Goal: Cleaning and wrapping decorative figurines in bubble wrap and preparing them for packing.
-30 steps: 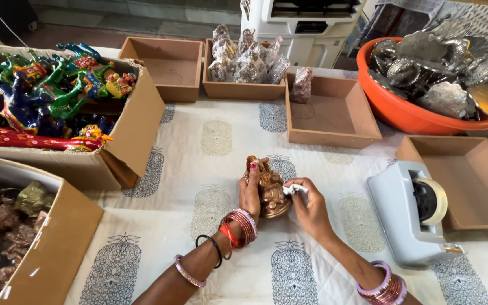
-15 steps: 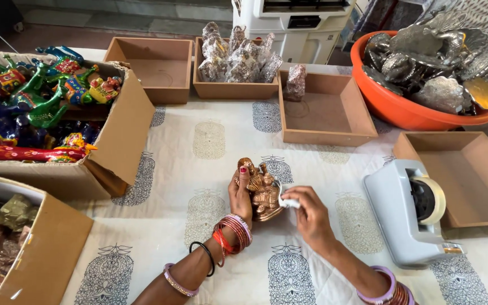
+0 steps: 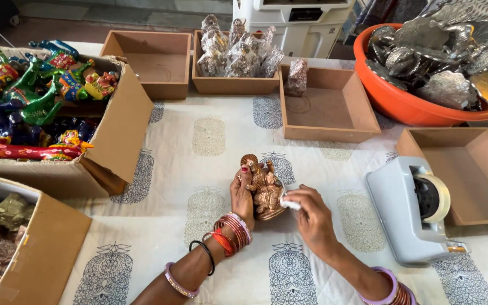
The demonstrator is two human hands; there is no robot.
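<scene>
Gripping one bronze figurine (image 3: 264, 189) — left hand (image 3: 243, 195), right hand (image 3: 310, 214) pinching one white scrap (image 3: 289, 200), four wooden trays (image 3: 329, 107)

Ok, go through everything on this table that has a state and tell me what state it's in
Left hand: grip closed on the brown figurine.
Right hand: pinching a small white piece against the figurine.
Tape dispenser: loaded with a roll.
Orange tub: heaped with silvery pieces.
Middle tray: holding wrapped figurines.
Far left tray: empty.
Big carton: open, full of painted toys.
</scene>
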